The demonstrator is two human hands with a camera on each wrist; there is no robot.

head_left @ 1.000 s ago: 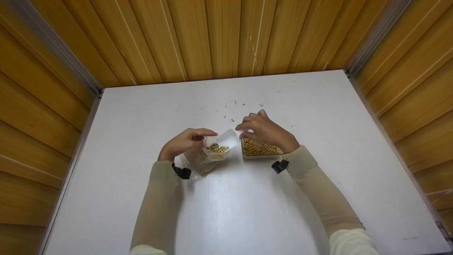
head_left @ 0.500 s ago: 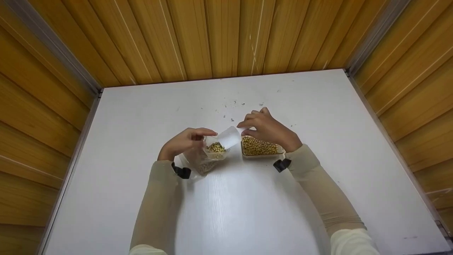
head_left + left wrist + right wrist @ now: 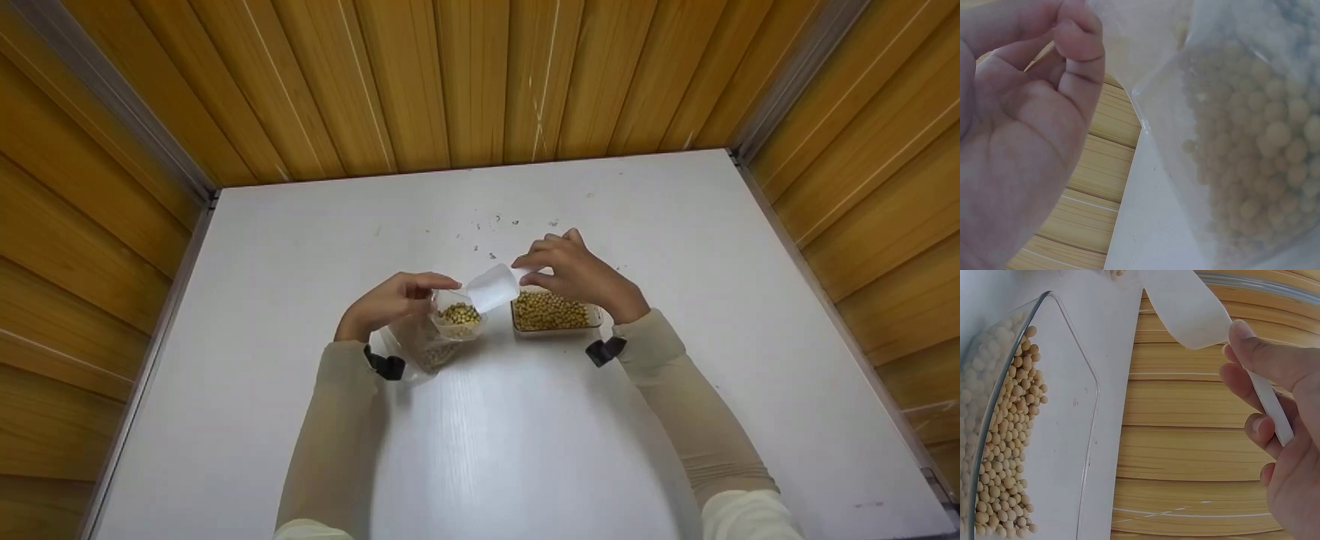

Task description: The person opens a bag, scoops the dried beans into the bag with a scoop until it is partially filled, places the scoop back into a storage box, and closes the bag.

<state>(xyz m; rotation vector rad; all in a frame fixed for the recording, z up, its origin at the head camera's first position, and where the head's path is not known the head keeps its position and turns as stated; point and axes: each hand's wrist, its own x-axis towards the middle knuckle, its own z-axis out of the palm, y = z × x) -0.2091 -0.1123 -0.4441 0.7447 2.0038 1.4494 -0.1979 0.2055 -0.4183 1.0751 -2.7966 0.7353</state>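
Observation:
My left hand (image 3: 391,301) pinches the edge of a clear plastic bag (image 3: 420,341) and keeps its mouth spread. Inside the bag lie soybeans (image 3: 1264,152), seen close through its film in the left wrist view. A white scoop (image 3: 493,289) is held by its handle in my right hand (image 3: 577,274). In the right wrist view the thumb and fingers (image 3: 1258,377) curl round that handle. The scoop's blade points left, right at the bag's mouth, and no beans show on it. Below my right hand stands a clear rectangular container (image 3: 559,334) of soybeans.
All this is on a white table (image 3: 480,450), with small dark marks (image 3: 493,255) behind the bag. Wood-patterned walls (image 3: 472,82) close in the back and both sides.
My right hand has drawn the scoop a little to the right and up, from inside the bag's mouth to its edge. My left hand and the bag have stayed in place.

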